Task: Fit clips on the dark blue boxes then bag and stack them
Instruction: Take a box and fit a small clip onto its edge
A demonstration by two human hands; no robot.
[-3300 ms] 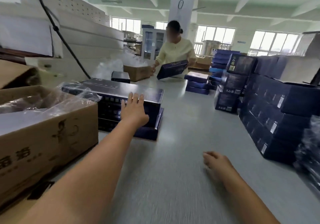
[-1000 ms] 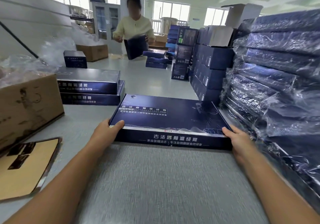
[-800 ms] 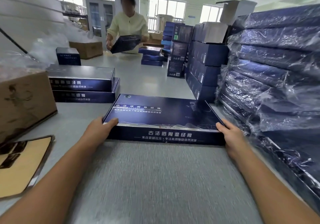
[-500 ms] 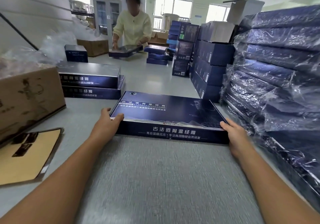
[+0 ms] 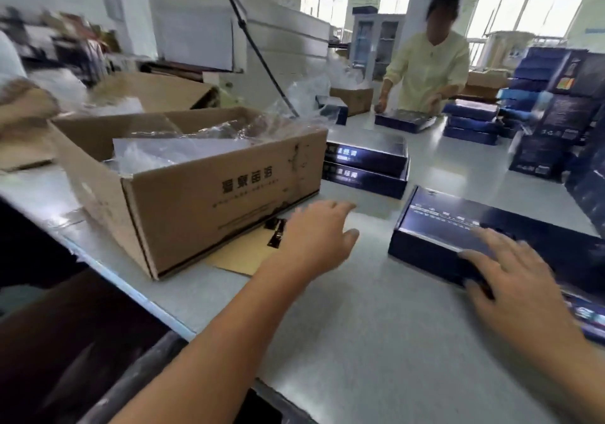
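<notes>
My left hand [image 5: 319, 235] hovers over the grey worktop [image 5: 376, 341], fingers loose and spread, holding nothing, beside the open cardboard carton [image 5: 196, 191] of clear bags [image 5: 183, 148] at ten o'clock. My right hand [image 5: 510, 273] lies flat, fingers straight, on the near edge of the dark blue box [image 5: 458, 223] at two o'clock. Two more dark blue boxes [image 5: 366, 165] sit stacked at twelve o'clock
</notes>
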